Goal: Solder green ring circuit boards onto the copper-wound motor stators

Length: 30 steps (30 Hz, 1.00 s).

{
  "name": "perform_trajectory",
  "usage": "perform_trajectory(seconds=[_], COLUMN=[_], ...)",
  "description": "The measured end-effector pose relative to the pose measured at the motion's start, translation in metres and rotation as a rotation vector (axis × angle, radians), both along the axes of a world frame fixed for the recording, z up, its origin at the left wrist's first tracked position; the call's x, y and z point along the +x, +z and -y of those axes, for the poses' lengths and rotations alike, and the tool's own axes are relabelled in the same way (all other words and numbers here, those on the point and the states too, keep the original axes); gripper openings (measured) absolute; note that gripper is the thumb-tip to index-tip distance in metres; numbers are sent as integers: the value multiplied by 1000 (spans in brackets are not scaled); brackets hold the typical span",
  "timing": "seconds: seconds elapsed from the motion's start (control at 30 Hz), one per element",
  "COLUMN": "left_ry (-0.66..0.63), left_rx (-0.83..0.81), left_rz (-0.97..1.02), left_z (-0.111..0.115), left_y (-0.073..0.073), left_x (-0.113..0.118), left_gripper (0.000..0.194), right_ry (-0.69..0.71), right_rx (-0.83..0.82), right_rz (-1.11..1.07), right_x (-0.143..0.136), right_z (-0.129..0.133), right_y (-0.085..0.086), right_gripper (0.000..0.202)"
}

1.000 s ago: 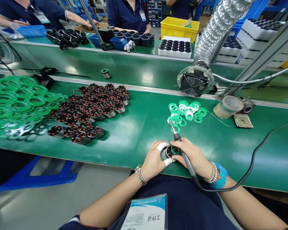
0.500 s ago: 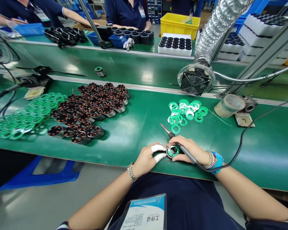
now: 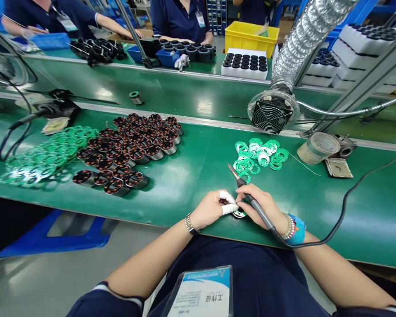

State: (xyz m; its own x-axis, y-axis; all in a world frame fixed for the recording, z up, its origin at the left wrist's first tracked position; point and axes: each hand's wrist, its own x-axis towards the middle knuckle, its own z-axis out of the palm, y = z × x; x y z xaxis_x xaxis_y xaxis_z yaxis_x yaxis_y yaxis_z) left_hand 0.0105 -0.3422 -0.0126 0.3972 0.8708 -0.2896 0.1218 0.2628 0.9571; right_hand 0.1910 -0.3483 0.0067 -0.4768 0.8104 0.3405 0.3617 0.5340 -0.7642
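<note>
A round part with a green ring board (image 3: 240, 213) stands near the table's front edge, partly hidden by my fingers. My left hand (image 3: 214, 209), with white covers on thumb and forefinger, is closed in a pinch at its upper edge; what lies between the fingertips is too small to name. My right hand (image 3: 262, 207) has a soldering iron (image 3: 260, 210) lodged in it, tip pointing up and left, while its thumb and forefinger meet my left fingertips over the part. Loose green ring boards (image 3: 262, 152) lie just beyond my hands.
Copper-wound cylinders (image 3: 132, 141) stand left of centre, beside a sheet of green boards (image 3: 49, 154). A fan with a duct (image 3: 271, 115) hangs at the back. A tub (image 3: 317, 148) sits right; the iron's cable (image 3: 343, 207) curves over my right forearm. People sit across the table.
My left fingers have gone from gripping the round part's side to a pinch above it. My right thumb and forefinger have come to meet them. The view has shifted slightly.
</note>
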Motion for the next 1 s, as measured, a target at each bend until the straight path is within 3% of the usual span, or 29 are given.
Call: perform_trajectory(seconds=[0.27,0.5,0.57,0.73,1.0], left_ry=[-8,-61,-71,-68,-71], left_rx=[-74,-113,-122,-121,-73], left_rz=[156,125,117,106,80], left_z=[5,2,0,-1,1], left_y=[4,-3,-4,-5,-6], left_x=[-2,-6,-6,-6,-6], left_gripper=[21,20,19,16,14], right_ry=[-131,-241,-245,-190,-224], right_rx=[60,47,30,67,-65], right_rz=[64,27,9,-8,-10], right_x=[-12,8,17,32,34], right_z=[12,22,28,41,38], right_y=[-9,5,7,11,24], right_gripper=[28,17,14,29,15])
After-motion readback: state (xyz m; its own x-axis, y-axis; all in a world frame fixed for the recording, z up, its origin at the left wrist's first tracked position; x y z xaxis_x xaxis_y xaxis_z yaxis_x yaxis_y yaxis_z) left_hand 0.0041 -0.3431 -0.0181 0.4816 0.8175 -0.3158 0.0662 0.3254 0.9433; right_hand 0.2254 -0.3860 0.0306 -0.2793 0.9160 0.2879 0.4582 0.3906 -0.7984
